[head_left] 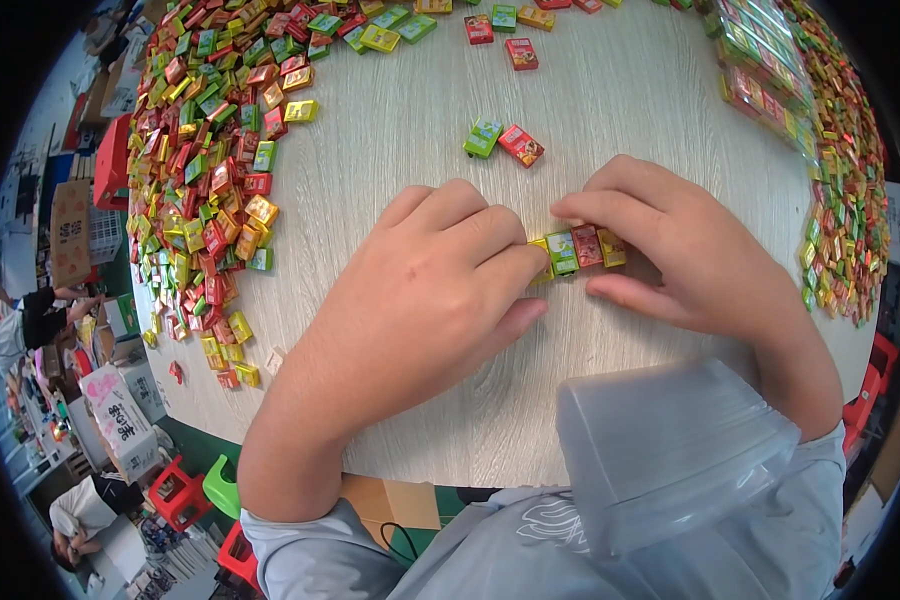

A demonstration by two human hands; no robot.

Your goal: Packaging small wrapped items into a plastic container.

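Note:
A short row of small boxes in yellow, green and red [588, 247] stands on the table between my hands, side by side. At its left end, my left hand [448, 255] has its fingers curled around a yellow box [541, 260], most of which they hide. My right hand [675, 250] arches about the right end, thumb and fingers apart, close to another yellow box [611, 247] without visibly gripping it. Just beyond the row lie a loose green box [483, 138] and a red box [521, 146], their corners nearly touching.
Heaps of similar small boxes [225, 180] cover the table's left side, with another heap [845, 170] at the right edge. Clear packs filled with boxes [765, 60] are stacked at the far right. Nested clear plastic containers [670, 450] stand at the near edge, by my right forearm.

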